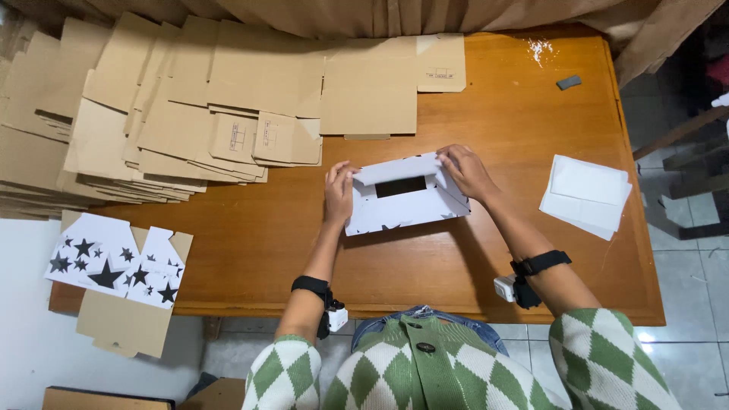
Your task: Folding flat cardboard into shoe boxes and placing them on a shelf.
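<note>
Fingers of both hands grip the white box (pixel 406 196) between them, at its ends

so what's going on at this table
A person seated at a wooden table holds a white folded box with both hands: the left hand grips its left end, the right hand presses a flap at its right end. Flat brown cardboard blanks are piled to the left, and white sheets lie to the right.
</note>
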